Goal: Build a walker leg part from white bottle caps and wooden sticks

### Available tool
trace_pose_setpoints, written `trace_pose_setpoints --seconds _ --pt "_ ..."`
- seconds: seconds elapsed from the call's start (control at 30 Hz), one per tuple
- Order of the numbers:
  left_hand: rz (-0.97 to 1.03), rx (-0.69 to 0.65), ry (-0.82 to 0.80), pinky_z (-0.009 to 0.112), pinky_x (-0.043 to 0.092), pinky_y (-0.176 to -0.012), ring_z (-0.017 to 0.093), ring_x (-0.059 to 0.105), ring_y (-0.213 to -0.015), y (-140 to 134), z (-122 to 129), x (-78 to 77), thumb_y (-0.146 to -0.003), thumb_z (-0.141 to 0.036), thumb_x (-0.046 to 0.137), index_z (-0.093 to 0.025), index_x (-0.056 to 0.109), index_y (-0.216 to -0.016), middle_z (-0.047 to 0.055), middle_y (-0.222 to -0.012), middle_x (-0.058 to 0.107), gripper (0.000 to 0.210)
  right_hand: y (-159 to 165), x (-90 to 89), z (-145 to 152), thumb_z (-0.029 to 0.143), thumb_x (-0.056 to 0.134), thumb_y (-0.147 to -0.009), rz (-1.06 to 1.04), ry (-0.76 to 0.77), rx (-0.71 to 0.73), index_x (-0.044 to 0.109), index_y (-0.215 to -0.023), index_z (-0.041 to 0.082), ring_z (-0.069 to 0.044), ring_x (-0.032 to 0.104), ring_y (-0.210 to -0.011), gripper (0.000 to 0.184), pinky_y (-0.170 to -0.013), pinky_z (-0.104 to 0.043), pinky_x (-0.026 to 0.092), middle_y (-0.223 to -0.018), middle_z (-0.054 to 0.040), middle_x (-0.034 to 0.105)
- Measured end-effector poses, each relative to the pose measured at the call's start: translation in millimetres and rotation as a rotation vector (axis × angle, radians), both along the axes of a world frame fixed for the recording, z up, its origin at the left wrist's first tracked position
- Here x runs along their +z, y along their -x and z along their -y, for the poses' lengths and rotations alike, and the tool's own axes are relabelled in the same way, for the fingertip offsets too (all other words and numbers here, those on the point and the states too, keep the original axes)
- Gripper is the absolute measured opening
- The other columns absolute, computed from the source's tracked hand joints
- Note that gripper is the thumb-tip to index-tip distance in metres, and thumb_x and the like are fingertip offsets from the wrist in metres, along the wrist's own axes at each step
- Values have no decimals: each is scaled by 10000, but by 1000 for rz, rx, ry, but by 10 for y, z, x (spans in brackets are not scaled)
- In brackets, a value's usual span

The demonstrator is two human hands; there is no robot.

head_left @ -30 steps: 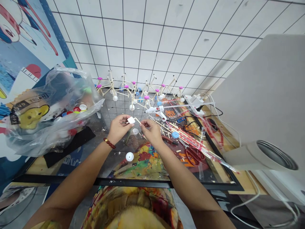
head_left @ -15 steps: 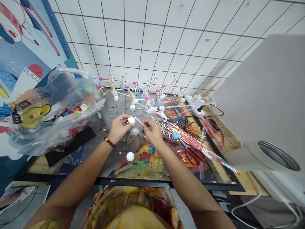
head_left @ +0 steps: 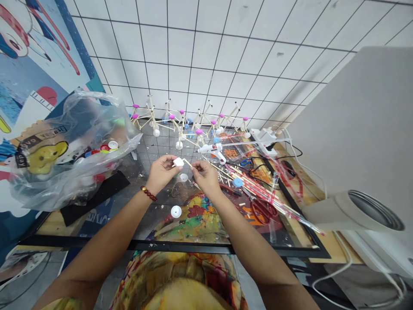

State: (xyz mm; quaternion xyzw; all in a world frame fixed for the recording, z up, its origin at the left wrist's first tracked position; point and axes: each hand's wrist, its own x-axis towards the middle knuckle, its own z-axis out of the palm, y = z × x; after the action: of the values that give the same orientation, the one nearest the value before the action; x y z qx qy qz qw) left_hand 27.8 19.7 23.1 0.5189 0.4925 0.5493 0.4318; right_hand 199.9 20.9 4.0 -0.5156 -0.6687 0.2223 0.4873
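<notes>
My left hand (head_left: 161, 173) pinches a small white diamond-shaped piece (head_left: 178, 162) between thumb and fingers, above the middle of the glass-topped table. Facing it, my right hand (head_left: 205, 175) grips a short thin wooden stick (head_left: 187, 162) whose far end is bent or joined to another bit, close beside the white piece. Whether the two touch I cannot tell. Just below my hands lies a white bottle-cap-like disc (head_left: 183, 177), and nearer to me a white wheel with a centre hole (head_left: 176, 212). Beyond my hands lies a white glue gun (head_left: 213, 150).
Stick models with pink and white discs (head_left: 199, 131) line the wall. At left stands a clear plastic bag (head_left: 77, 172) of coloured caps. Bundled sticks (head_left: 258, 189), red-handled scissors (head_left: 261, 211) and a blue wheel (head_left: 238, 182) lie at right, near a power strip (head_left: 265, 137).
Hardly anything differs. Both hands keep their hold in nearly the same place, and the view has shifted very slightly.
</notes>
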Motion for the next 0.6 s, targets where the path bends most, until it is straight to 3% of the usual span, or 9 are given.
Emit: trace_pose_setpoints --seconds 0.3,0.6 --pt "3 -1 11 331 586 -798 188 703 -824 5 -11 -16 -538 -214 840 -161 677 -872 52 -857 746 376 -1 -18 1 243 589 -774 8 -4 7 689 -810 209 -170 597 -698 112 -728 -311 499 -784 -25 681" --pt "8 -11 1 312 571 -768 173 696 -785 8 -28 -65 -536 -222 843 -154 671 -887 47 -840 736 397 3 -18 6 275 592 -787 18 2 9 692 -810 211 -170 606 -693 122 -723 -306 507 -794 -29 693"
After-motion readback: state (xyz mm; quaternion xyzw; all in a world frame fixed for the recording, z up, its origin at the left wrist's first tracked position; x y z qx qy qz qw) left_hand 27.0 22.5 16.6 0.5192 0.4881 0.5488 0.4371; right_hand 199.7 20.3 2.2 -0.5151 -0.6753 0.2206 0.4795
